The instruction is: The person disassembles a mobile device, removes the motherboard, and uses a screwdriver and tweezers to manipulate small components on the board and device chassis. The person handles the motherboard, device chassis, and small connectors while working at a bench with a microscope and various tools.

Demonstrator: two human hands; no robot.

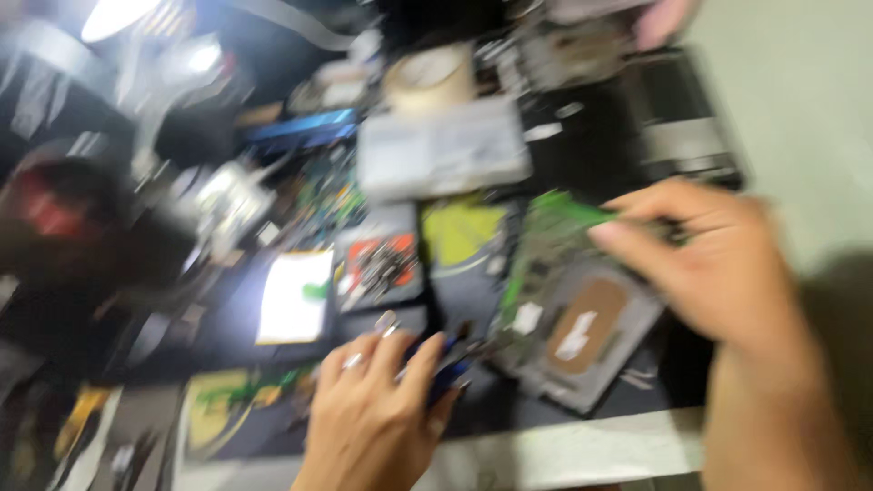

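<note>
The picture is heavily blurred by motion. My right hand (718,264) grips the far right edge of a green circuit board (546,238) that lies over a grey metal plate with a brown patch (591,332). My left hand (377,409) is low in the middle, its fingers closed around a dark blue-handled tool (446,373) whose tip points at the board's near corner.
A dark work mat (227,336) carries a white card (296,295), a small tray of parts (382,264), a yellow patch (459,232), a clear plastic box (441,145) and a tape roll (427,77). Another person's hand (664,18) shows at the top. A lamp (114,18) glares top left.
</note>
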